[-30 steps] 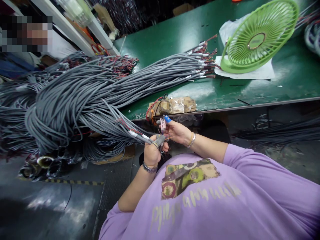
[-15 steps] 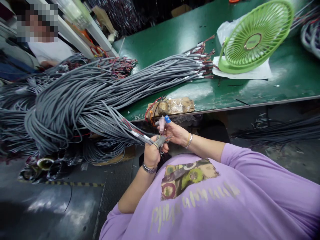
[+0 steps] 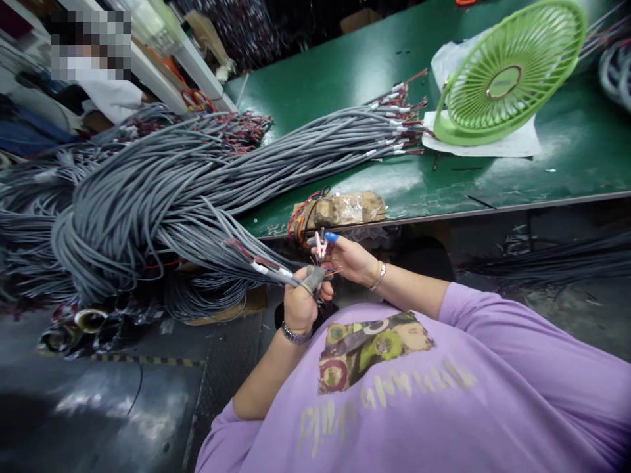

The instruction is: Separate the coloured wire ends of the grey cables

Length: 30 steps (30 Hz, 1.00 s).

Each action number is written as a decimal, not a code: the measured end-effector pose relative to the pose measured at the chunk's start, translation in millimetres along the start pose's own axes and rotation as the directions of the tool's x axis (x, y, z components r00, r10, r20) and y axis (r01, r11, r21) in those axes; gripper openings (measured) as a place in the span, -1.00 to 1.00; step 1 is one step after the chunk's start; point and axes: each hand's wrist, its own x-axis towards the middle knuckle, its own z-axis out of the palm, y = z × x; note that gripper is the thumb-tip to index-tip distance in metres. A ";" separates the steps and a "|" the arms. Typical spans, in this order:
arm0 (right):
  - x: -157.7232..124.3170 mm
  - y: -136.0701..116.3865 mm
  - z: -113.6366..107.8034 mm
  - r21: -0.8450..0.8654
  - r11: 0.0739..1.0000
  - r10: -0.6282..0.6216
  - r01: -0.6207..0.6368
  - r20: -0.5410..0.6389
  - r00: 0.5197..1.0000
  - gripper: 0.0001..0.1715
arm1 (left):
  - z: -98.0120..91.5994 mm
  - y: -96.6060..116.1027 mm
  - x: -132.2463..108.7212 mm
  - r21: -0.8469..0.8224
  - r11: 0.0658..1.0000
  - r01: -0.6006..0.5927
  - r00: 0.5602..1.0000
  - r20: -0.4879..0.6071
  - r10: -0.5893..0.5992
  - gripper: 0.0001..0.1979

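Observation:
My left hand (image 3: 300,303) is closed round the end of a grey cable (image 3: 293,279), its thumb wrapped in a grey cover. Thin coloured wires (image 3: 334,269) fan out past the thumb towards my other hand. A small pair of pink-handled pliers (image 3: 321,244) is in my right hand (image 3: 355,263), handles slightly apart and jaws down by the wires; the exact kind of pliers is too small to make out. A blue cover sits on one finger of that hand. White sleeves mark neighbouring cables (image 3: 266,268) just left of my hands.
A thick heap of grey cables (image 3: 123,177) covers the left of the green table (image 3: 493,177). A taped wooden block (image 3: 357,207) lies at the table's front edge. A green fan (image 3: 507,85) stands on paper at right. Another person (image 3: 111,92) is at far left.
The pink handles, blurred together before, now show spread apart. My hands stay almost in place over the wires. The whole view has shifted slightly, and the other person has leaned a little.

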 end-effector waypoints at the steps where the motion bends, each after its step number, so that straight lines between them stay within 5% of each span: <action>1: 1.1 0.2 -1.1 -0.002 1.000 -0.003 0.003 0.002 1.000 -0.60 | 0.5 0.2 0.5 0.006 1.000 0.004 1.000 0.004 -0.004 -0.69; 8: 14.2 4.1 -8.2 0.064 0.995 0.077 -0.079 0.042 0.996 -0.49 | 2.6 -2.1 4.4 0.011 1.000 0.028 1.000 0.011 -0.028 -0.70; 18: 18.2 6.7 -1.2 0.175 0.984 0.046 -0.040 -0.035 0.998 -0.54 | 0.7 -7.9 6.2 0.005 0.998 0.056 0.998 -0.010 -0.056 -0.68; 30: 9.5 7.3 -10.2 0.112 0.988 0.090 -0.103 0.119 0.989 -0.39 | -1.4 -7.1 -8.4 -0.028 0.998 -0.055 0.999 -0.005 0.054 -0.65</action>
